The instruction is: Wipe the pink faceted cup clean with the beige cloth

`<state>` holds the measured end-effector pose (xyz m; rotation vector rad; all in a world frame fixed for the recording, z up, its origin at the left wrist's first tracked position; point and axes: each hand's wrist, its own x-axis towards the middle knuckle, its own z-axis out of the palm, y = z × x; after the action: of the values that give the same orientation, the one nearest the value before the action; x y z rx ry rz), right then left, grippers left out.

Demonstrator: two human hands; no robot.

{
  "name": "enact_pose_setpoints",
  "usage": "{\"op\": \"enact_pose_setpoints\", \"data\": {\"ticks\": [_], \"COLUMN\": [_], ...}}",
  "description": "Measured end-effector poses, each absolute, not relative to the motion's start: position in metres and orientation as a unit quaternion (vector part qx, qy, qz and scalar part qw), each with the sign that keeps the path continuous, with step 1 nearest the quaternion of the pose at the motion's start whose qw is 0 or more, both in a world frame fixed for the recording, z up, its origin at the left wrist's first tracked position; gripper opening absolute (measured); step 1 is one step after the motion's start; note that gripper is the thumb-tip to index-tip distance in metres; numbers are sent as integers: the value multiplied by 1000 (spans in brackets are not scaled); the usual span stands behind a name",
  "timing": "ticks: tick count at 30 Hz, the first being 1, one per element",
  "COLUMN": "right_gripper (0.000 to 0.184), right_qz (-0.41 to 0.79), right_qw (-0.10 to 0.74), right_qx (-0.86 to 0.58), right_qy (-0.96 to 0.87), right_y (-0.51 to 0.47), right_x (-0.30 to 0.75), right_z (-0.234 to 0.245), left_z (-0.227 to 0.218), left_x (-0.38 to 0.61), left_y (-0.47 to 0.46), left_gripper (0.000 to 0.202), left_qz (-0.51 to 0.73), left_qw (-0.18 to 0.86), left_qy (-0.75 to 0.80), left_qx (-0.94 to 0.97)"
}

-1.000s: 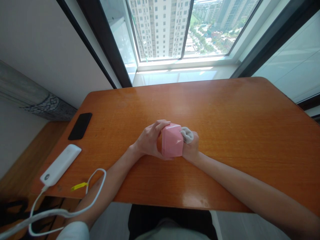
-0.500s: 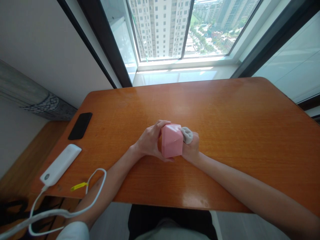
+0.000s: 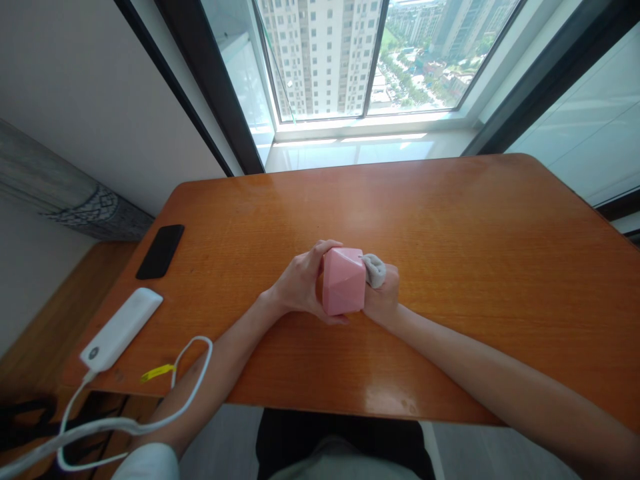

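My left hand (image 3: 300, 283) wraps around the left side of a pink faceted object (image 3: 343, 281), a hard, gem-shaped shell. A sliver of something orange (image 3: 319, 285) shows between that palm and the shell; the rest of it is hidden. My right hand (image 3: 383, 297) closes on a small grey cloth (image 3: 374, 270), pressing it against the shell's right side. The two hands sit close together near the middle of the table.
The orange wooden table (image 3: 400, 220) holds a black phone (image 3: 160, 252) and a white power bank (image 3: 121, 330) at the left. A white cable (image 3: 193, 353) runs past my left forearm. A yellow tag (image 3: 157, 373) lies near it. Tall windows stand beyond the table.
The pink shell has turned slightly in my hands, and its facets now sit more upright. The grey cloth stays against its right side, and my arms have barely moved.
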<state>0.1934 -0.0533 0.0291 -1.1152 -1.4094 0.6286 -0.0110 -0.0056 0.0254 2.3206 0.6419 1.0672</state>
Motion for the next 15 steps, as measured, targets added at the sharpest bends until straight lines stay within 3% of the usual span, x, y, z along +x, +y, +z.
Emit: {"op": "enact_pose_setpoints", "data": {"ticks": [15], "right_gripper": [41], "right_qz": [209], "right_qw": [591], "right_qx": [-415], "right_qy": [-659], "right_y": [-55], "right_x": [195], "right_z": [32], "left_z": [21], "left_x": [-9], "left_y": [-3], "left_gripper": [104], "left_qz": [336], "left_qw": [408], "left_qy": [228], "left_qx": [818]}}
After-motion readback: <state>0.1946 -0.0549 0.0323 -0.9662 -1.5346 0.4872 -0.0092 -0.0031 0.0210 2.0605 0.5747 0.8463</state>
